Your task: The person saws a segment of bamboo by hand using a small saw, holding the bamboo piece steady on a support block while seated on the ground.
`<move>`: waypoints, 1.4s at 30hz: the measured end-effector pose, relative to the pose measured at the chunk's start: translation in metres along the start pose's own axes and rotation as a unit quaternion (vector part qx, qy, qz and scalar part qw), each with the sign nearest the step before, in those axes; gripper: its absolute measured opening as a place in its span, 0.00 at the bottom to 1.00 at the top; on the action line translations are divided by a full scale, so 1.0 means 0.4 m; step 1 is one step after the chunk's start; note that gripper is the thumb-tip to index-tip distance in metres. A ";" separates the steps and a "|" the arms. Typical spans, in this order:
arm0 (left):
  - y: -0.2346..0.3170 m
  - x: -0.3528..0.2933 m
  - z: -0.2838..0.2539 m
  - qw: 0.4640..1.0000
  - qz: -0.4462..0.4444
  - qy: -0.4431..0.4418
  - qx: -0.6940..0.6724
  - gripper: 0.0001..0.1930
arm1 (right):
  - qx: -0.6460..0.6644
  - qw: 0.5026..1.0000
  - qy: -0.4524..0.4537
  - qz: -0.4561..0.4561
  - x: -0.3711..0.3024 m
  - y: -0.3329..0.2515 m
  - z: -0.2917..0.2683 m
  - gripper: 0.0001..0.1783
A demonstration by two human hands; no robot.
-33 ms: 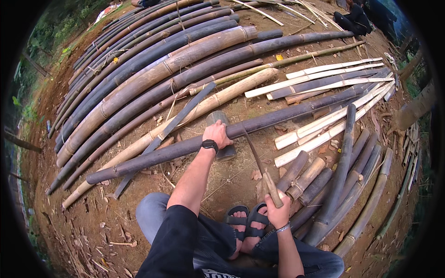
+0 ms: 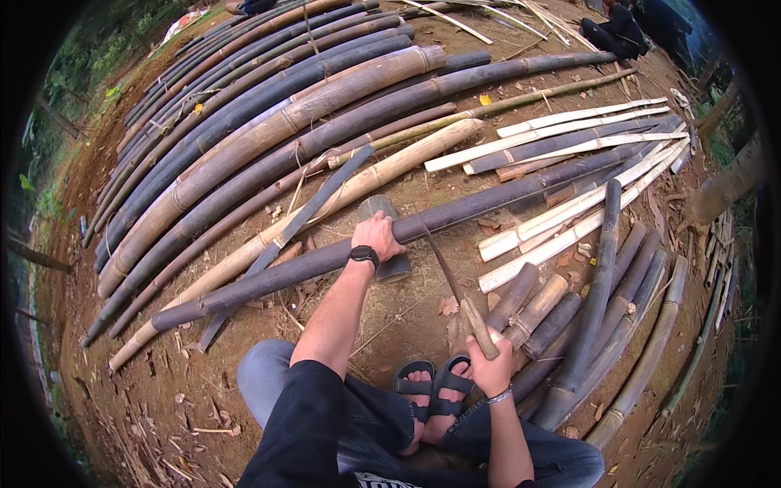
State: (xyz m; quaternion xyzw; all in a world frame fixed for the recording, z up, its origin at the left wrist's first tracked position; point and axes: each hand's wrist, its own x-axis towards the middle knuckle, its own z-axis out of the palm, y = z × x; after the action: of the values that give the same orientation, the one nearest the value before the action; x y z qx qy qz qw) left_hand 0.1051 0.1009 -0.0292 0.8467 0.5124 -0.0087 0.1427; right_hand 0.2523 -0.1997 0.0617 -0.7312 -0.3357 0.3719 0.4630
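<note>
Saw [image 2: 480, 329] in the right hand [image 2: 490, 366], a person in a dark shirt and jeans [image 2: 561, 455] bends over a dark bamboo pole [image 2: 285, 272] on a dirt clearing among trees. The right fingers are wrapped around the saw's pale handle, and its narrow blade slants up and away to lie across the pole, just to the right of the left hand [image 2: 378, 236]. The left fingers are bent over the pole, grasping it from above; a dark watch [image 2: 364, 254] circles that wrist, a bracelet [image 2: 499, 396] the other. Beneath the held stretch, a short thick log [image 2: 379, 207] lies crosswise, while farther left the pole passes over a flat dark strip [image 2: 305, 220] and its end meets a pale bamboo pole [image 2: 407, 159]. Beyond, rows of long bamboo poles [image 2: 244, 146] in brown and near-black cover the ground. To the right lie pale split bamboo lengths [image 2: 553, 244], with short cut sections [image 2: 537, 309] and darker stalks nearer the person. Strapped sandals [image 2: 415, 386] stand side by side between the parted knees. At upper right, another person [image 2: 614, 32] in dark clothing sits near the far end of the rows.
</note>
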 end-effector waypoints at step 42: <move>0.027 -0.004 -0.008 1.000 0.024 -0.010 -0.001 0.29 | -0.083 0.996 0.002 -0.041 0.121 0.072 0.104 0.10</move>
State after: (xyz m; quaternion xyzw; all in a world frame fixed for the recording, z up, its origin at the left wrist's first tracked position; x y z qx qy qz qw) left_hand 0.1133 0.0957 -0.0235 0.8584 0.4909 -0.0139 0.1486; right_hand 0.2451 -0.1515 0.0116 -0.7535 -0.3943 0.3221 0.4160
